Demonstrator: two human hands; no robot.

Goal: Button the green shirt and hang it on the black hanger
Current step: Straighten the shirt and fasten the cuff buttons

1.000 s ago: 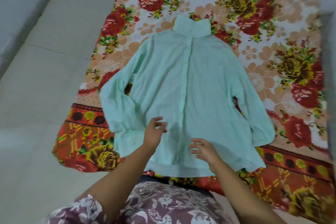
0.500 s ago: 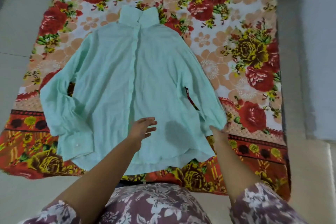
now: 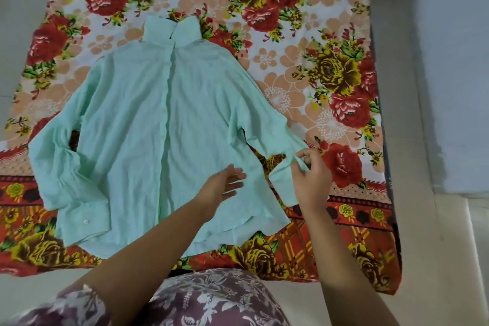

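The pale green shirt (image 3: 148, 124) lies flat, front up, on a floral sheet, collar away from me and its front placket closed down the middle. My left hand (image 3: 223, 184) hovers flat over the lower right part of the shirt front, fingers apart, holding nothing. My right hand (image 3: 309, 174) pinches the cuff of the shirt's right-side sleeve (image 3: 284, 174), which is folded back on itself. The left-side sleeve is folded down along the body, a white button showing near its cuff. No black hanger is in view.
The floral sheet (image 3: 304, 42) with red and yellow roses covers the pale tiled floor (image 3: 428, 233). A grey raised ledge (image 3: 449, 87) runs along the right. My patterned clothing fills the bottom of the view.
My right hand left the shirt's hem, moved right and took hold of the right-side sleeve cuff. My left hand moved rightward over the shirt front. The view swung to the right.
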